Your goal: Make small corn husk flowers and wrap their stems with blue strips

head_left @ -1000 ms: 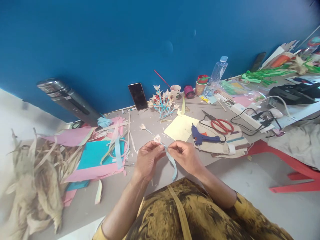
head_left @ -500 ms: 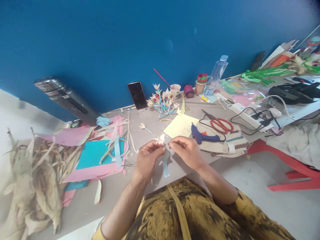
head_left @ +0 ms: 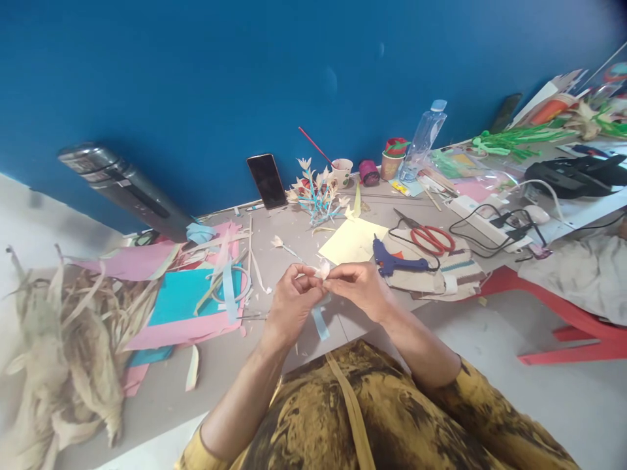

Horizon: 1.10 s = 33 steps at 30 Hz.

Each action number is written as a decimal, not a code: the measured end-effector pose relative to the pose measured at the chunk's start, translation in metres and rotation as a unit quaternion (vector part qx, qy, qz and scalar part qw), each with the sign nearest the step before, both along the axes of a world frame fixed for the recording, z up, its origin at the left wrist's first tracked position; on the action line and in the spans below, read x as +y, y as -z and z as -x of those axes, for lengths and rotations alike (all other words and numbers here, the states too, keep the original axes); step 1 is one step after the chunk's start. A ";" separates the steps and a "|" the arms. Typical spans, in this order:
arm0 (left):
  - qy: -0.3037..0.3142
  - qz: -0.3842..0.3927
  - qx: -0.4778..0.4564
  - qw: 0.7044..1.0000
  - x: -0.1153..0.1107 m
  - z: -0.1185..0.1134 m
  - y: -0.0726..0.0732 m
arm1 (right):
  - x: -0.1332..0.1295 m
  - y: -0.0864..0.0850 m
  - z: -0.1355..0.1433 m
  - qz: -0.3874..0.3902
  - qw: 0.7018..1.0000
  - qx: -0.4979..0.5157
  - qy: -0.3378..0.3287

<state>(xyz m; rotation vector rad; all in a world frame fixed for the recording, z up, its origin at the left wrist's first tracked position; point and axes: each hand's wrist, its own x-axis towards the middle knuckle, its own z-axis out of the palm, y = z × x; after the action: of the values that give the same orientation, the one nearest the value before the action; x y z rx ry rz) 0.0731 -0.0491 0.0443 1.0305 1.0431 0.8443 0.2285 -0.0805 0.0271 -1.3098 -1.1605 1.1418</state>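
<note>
While both hands meet just below the centre of the frame, a small pale flower [head_left: 323, 268] sits at their fingertips. Left hand [head_left: 289, 300]: thumb and fingers pinched on the flower from its left side. Right hand [head_left: 360, 290]: thumb and fingers pinched at its base from the other side, tips almost touching the left ones. Exact grip partly hidden by the fingers. Light blue strip [head_left: 321, 324] hangs below the left fingers; its upper end is hidden, so can't tell what it's fixed to.

Just above the left hand, a stemmed bud [head_left: 277, 241] lies on the worktop [head_left: 161, 405]. Upper centre: bunch [head_left: 313, 196] of pale flowers on blue stems, phone [head_left: 267, 181] leaning on the blue wall [head_left: 220, 78] to its left, paper cup [head_left: 342, 173] behind it to the right. Yellow paper [head_left: 350, 241] lies flat just above the right hand. Right of that, blue glue gun [head_left: 399, 262] and red-handled scissors [head_left: 431, 238], both by a folded cloth [head_left: 460, 277]. Clear bottle [head_left: 424, 140] leans in the upper right, power strip [head_left: 482, 222] below it, further right.

Left side: grey flask [head_left: 127, 189] tilted against the wall, blue sheet [head_left: 176, 297] on pink paper [head_left: 186, 333], dry husks [head_left: 44, 333] piled at lower left.
</note>
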 end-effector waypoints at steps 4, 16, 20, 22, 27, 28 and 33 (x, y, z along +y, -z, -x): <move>0.044 -0.003 -0.017 0.999 0.000 0.000 0.003 | 0.001 0.002 0.002 0.015 0.997 0.058 0.038; 0.118 0.078 -0.063 0.988 0.002 0.003 0.000 | -0.001 0.000 -0.002 0.038 0.984 0.171 -0.010; 0.098 0.065 -0.064 0.991 0.001 0.003 0.002 | -0.002 -0.001 -0.001 0.030 0.986 0.164 0.015; 0.087 0.042 -0.059 0.994 0.000 0.004 0.002 | -0.002 -0.003 0.001 0.037 0.984 0.168 0.040; 0.077 -0.109 0.075 0.988 -0.005 0.004 -0.006 | -0.001 -0.005 0.008 0.056 0.980 0.171 0.090; 0.068 -0.133 0.109 0.983 -0.006 0.004 -0.008 | -0.002 -0.006 0.009 0.055 0.980 0.166 0.099; 0.027 -0.059 0.079 0.995 -0.005 0.004 -0.009 | -0.006 -0.004 0.003 0.059 0.969 0.239 0.023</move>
<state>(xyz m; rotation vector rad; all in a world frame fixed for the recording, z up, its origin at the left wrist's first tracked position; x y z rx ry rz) 0.0691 -0.0542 0.0530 1.2377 1.1035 0.7975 0.2259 -0.0864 0.0311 -1.0583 -0.7126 1.4139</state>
